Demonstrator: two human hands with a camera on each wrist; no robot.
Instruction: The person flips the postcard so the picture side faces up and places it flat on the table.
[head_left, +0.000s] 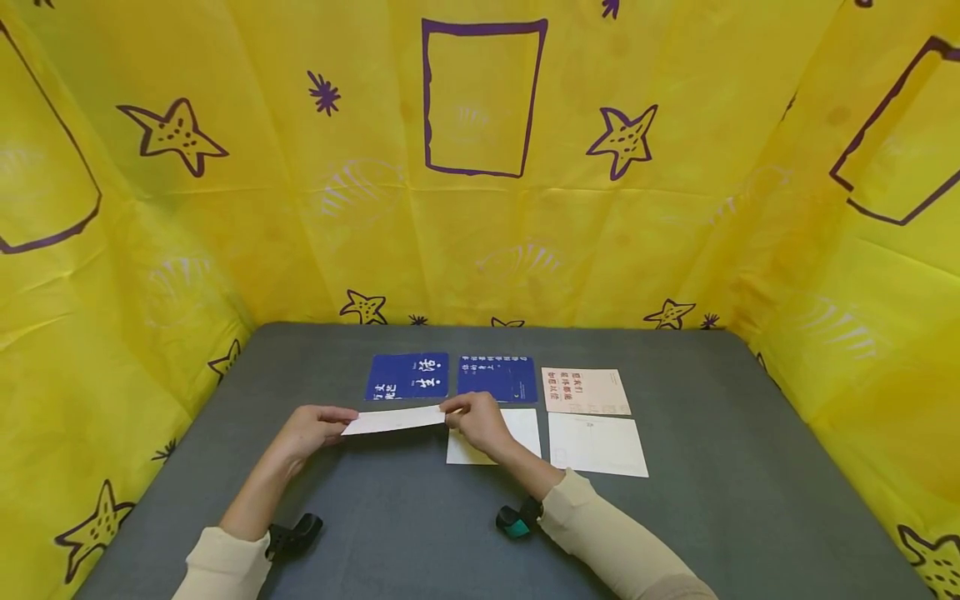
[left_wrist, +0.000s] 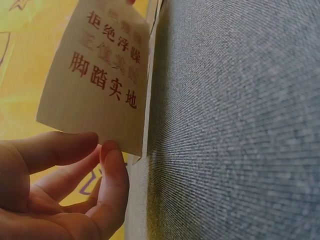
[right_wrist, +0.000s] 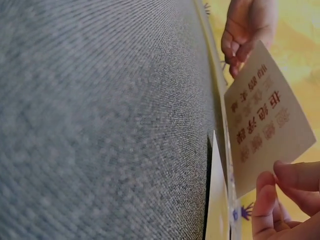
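A cream postcard (head_left: 393, 420) is held slightly tilted above the table, between both hands. My left hand (head_left: 311, 431) pinches its left end with thumb and fingers. At the opposite end, the right hand (head_left: 480, 421) pinches it the same way. Dark red and paler printed characters cover the side of the postcard (left_wrist: 105, 75) seen in both wrist views; the upper side looks mostly blank in the head view. Beneath the right hand and forearm lies a white card (head_left: 465, 450), partly covered by them.
Behind the hands lie a blue card with white characters (head_left: 405, 379), a second blue card (head_left: 498, 383) and a pinkish card with red text (head_left: 585, 390). A whitish card (head_left: 597, 448) lies right of the right hand. Yellow patterned cloth (head_left: 480, 250) encloses the grey table (head_left: 420, 533).
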